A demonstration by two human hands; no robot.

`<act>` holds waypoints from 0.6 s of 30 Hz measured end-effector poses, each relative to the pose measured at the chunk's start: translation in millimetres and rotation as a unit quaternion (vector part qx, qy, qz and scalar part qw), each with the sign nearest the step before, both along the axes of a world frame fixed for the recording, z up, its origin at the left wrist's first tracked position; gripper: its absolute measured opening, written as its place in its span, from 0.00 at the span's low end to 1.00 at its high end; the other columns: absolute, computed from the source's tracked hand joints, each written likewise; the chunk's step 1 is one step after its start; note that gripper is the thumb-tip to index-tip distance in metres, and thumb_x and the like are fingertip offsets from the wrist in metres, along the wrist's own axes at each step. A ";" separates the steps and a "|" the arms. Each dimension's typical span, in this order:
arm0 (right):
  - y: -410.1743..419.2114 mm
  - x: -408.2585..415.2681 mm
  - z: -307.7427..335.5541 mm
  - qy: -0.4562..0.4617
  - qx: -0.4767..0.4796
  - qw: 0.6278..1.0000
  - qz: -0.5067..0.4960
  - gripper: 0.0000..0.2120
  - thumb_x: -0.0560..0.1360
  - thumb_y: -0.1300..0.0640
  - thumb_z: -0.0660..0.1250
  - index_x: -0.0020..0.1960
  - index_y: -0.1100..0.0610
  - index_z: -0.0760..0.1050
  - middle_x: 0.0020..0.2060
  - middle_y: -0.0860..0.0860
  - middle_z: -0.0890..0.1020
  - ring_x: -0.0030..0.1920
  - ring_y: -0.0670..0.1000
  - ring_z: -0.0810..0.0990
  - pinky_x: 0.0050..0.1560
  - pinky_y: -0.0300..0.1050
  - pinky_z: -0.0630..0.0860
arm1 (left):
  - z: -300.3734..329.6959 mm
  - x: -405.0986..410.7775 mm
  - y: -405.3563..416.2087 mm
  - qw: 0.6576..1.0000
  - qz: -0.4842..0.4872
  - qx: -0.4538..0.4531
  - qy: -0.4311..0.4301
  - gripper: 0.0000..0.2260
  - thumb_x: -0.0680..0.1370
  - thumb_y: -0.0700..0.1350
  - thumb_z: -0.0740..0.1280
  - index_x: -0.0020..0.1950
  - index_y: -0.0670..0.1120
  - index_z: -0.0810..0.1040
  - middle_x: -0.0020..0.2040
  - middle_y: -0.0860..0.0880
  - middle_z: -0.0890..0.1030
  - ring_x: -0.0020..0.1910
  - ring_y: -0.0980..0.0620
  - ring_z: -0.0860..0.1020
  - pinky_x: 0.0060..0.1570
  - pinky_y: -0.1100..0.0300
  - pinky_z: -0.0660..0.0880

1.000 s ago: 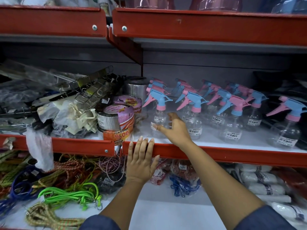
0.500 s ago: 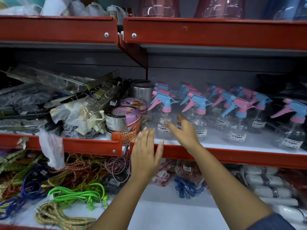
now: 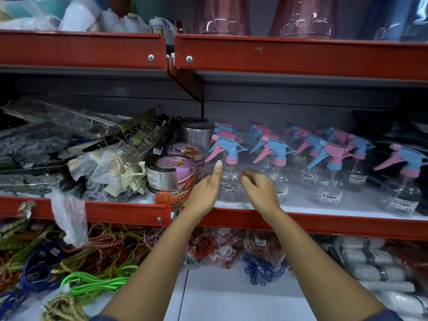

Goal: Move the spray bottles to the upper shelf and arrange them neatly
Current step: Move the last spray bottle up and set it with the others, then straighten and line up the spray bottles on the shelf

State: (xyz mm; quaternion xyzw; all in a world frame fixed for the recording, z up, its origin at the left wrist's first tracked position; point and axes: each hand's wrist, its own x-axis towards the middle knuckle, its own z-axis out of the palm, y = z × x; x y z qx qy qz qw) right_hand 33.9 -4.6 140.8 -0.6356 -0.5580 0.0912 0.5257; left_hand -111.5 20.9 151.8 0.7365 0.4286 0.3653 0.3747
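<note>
The red metal shelving [image 3: 301, 59] fills the view in three tiers: an upper shelf with a red front rail, a middle shelf with a white deck [image 3: 301, 206], and a lower white deck [image 3: 231, 297] below. On the upper shelf stand translucent pink containers [image 3: 222, 17] and, to the left, bagged white goods [image 3: 76, 15]. The left half of the middle shelf carries a heap of plastic-wrapped hardware [image 3: 69, 144] with wire racks on top, and next to it stacked tape rolls [image 3: 172, 173] beside the bay divider. The right half of the middle shelf holds the spray bottles [image 3: 328, 172], clear bodies with pink-and-blue trigger heads, standing upright in rows running front to back (each front bottle carries a white price label). One bottle [image 3: 403, 193] stands apart at the far right. The lower deck holds coiled elastic cords [image 3: 92, 281] at left and bagged rubber bands [image 3: 208, 246] at centre. Both forearms reach up from the bottom edge to the front-left bottle [image 3: 229, 181]. The left hand [image 3: 203, 191] is released, palm facing inward, fingers extended, with one fingertip level with the bottle's shoulder, just beside its left side; contact cannot be confirmed. The right hand [image 3: 259, 186] is loosely curled, fingers bent toward that bottle at its right side, grasping nothing visible.
</note>
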 end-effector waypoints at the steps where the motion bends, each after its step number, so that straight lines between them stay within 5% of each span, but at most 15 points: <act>1: 0.3 -0.3 -0.6 0.004 0.004 1.000 0.000 0.14 0.77 0.57 0.62 0.58 0.64 0.77 0.53 0.57 0.83 0.50 0.52 0.80 0.54 0.43 0.74 | -0.2 -0.7 -1.7 1.000 0.005 0.008 0.001 0.22 0.77 0.69 0.41 0.40 0.59 0.67 0.49 0.50 0.76 0.53 0.49 0.71 0.53 0.55 0.62; 5: 2.2 0.6 -2.8 0.011 0.011 1.000 -0.019 0.15 0.76 0.54 0.65 0.59 0.60 0.78 0.52 0.53 0.84 0.49 0.46 0.79 0.49 0.33 0.71 | -4.4 -2.6 -1.6 0.999 0.015 0.047 0.009 0.20 0.77 0.68 0.40 0.39 0.59 0.63 0.37 0.56 0.67 0.47 0.54 0.67 0.50 0.56 0.61; 11: 2.3 0.2 -5.7 0.003 0.037 0.999 -0.025 0.17 0.75 0.53 0.65 0.62 0.59 0.75 0.55 0.51 0.80 0.53 0.48 0.78 0.53 0.39 0.72 | -12.8 1.3 1.5 0.996 0.042 0.077 -0.031 0.25 0.78 0.67 0.45 0.41 0.51 0.71 0.43 0.50 0.74 0.44 0.51 0.71 0.48 0.56 0.64; 15: -15.7 1.2 -14.5 0.041 0.183 0.980 -0.072 0.08 0.76 0.58 0.65 0.55 0.56 0.76 0.48 0.49 0.80 0.49 0.48 0.79 0.44 0.29 0.74 | -27.2 8.9 -3.2 0.958 0.132 0.186 -0.174 0.22 0.79 0.65 0.50 0.37 0.51 0.69 0.36 0.53 0.73 0.38 0.54 0.72 0.41 0.56 0.67; 18: -31.1 19.9 -18.9 0.037 0.257 0.956 -0.138 0.06 0.77 0.61 0.63 0.53 0.56 0.75 0.45 0.51 0.80 0.47 0.49 0.79 0.45 0.37 0.76 | -28.5 26.7 -8.0 0.950 0.111 0.212 -0.201 0.27 0.78 0.66 0.50 0.43 0.45 0.75 0.38 0.49 0.77 0.41 0.52 0.76 0.44 0.54 0.73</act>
